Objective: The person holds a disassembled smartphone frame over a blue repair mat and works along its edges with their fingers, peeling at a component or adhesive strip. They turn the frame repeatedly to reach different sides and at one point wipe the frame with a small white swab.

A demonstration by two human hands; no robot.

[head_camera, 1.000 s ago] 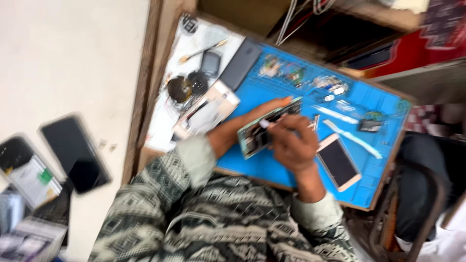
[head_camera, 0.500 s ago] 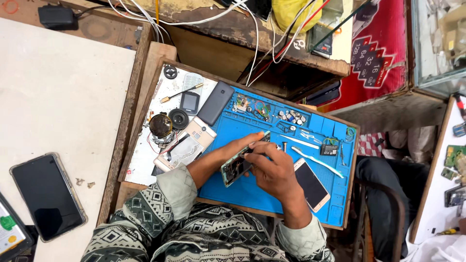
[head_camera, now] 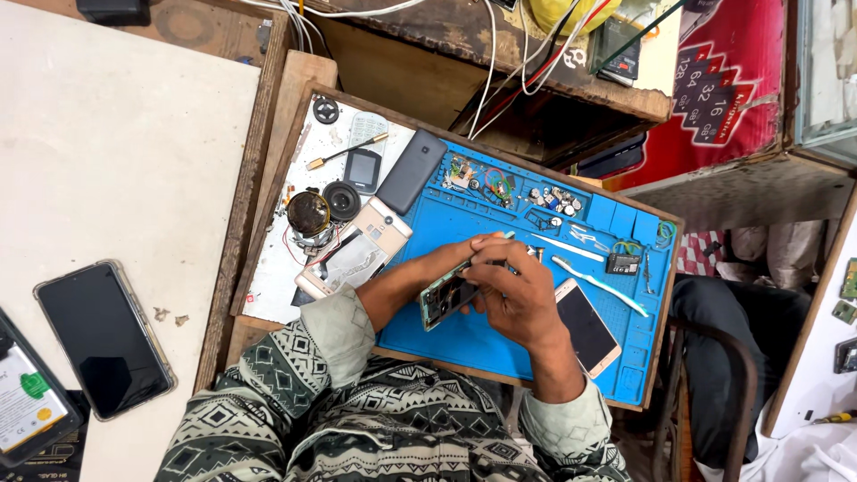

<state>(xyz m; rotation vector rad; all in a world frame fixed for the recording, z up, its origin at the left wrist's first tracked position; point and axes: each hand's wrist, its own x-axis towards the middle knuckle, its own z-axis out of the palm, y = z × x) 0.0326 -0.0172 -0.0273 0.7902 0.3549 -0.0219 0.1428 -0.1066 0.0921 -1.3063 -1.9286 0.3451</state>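
Observation:
My left hand [head_camera: 451, 261] holds an opened phone [head_camera: 442, 302] with its circuit board showing, tilted just above a blue work mat [head_camera: 464, 344]. My right hand [head_camera: 522, 299] is on the phone's right end, pinching a thin pale tool [head_camera: 502, 237] whose tip points up past my fingers. Both sleeves carry a green and white pattern. The part of the phone under my right hand is hidden.
A pink-rimmed phone [head_camera: 585, 326] lies on the mat right of my hand, with a white spudger [head_camera: 600, 286] and small parts [head_camera: 553, 198] beyond. A dismantled gold phone [head_camera: 357, 254], a dark phone [head_camera: 411, 171] and round parts lie left. A black phone [head_camera: 103, 337] rests on the white table. A dark trouser leg [head_camera: 732, 312] is at right.
The view has swung and steadied over the bench. Both hands stay on the opened phone in much the same grip.

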